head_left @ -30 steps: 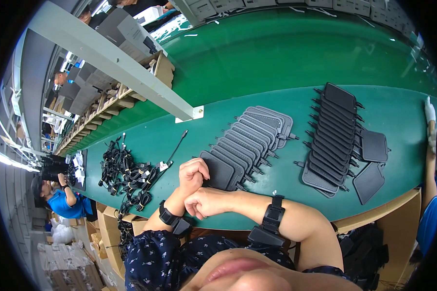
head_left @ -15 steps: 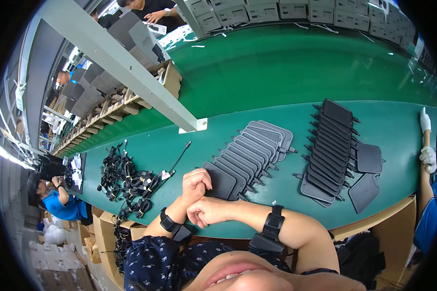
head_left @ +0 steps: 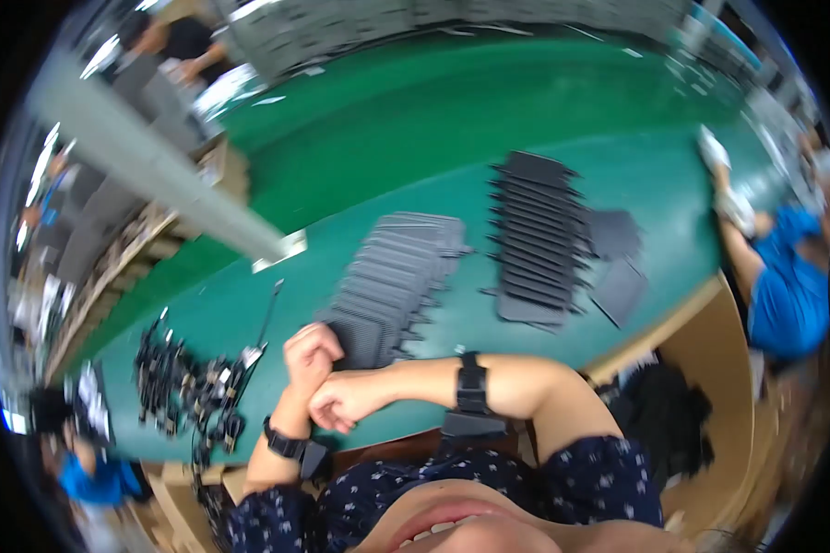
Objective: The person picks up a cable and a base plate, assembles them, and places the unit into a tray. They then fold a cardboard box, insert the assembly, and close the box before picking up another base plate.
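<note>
- At worktop (head_left: pixel 489 120) near edge: left hand (head_left: pixel 312 352) curled into a fist, right hand (head_left: pixel 346 401) loosely curled against it; neither visibly holds anything.
- Grey plate row (head_left: pixel 392 281) just beyond the left knuckles.
- Judgement: take the end plate only, so the fanned row stays ordered.

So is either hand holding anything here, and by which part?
It cannot be told. The left hand is curled loosely by the row of grey flat parts; the right hand rests against its wrist, apparently empty.

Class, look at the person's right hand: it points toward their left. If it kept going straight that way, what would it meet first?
The right hand already lies against the left hand at its wrist, so it would meet that first. Beyond lies the heap of black cables, though depth is unclear.
</note>
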The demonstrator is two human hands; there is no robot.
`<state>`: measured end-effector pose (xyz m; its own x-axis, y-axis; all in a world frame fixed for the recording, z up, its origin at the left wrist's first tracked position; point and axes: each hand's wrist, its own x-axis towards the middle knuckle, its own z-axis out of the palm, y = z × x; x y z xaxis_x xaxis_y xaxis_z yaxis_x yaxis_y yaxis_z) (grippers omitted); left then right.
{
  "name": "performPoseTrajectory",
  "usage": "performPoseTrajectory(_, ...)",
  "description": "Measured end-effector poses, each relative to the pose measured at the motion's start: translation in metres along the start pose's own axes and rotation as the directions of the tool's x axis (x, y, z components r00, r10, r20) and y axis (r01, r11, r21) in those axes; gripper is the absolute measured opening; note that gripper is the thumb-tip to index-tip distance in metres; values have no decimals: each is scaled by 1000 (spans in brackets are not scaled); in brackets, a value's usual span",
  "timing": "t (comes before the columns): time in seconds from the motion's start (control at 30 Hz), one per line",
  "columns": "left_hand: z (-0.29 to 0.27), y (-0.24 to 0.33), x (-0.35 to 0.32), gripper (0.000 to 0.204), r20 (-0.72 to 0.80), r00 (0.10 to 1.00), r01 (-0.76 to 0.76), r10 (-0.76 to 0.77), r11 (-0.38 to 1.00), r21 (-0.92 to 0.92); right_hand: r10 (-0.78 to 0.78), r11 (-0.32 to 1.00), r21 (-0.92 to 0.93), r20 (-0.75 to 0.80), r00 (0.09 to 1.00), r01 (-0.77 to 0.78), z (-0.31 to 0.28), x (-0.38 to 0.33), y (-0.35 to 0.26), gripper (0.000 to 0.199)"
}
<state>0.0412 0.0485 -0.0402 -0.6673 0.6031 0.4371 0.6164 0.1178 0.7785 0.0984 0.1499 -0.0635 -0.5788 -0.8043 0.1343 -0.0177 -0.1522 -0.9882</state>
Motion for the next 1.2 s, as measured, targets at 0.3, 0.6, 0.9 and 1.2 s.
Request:
performPoseTrajectory(0.3, 5, 8, -11, 26, -51, 989, -101, 141, 878, 469, -76, 993, -83, 86, 993, 83, 9, -14, -15, 19)
performPoseTrajectory(0.6, -1, 1, -4, 68, 92, 996, -59, 8, 823, 565, 9, 999, -54, 65, 998, -5, 2, 0, 5, 23)
performPoseTrajectory(0.9, -3, -9, -13, 77, -46, 999, 39, -16, 836, 548, 161, 984, -85, 49, 986, -156, 1, -1, -21, 30)
performPoseTrajectory(1.2, 5, -6, -27, 70, -168, 985, 117, -34, 852, 511, 139, 982, -130, 33, 990, -134, 9, -9, -21, 32)
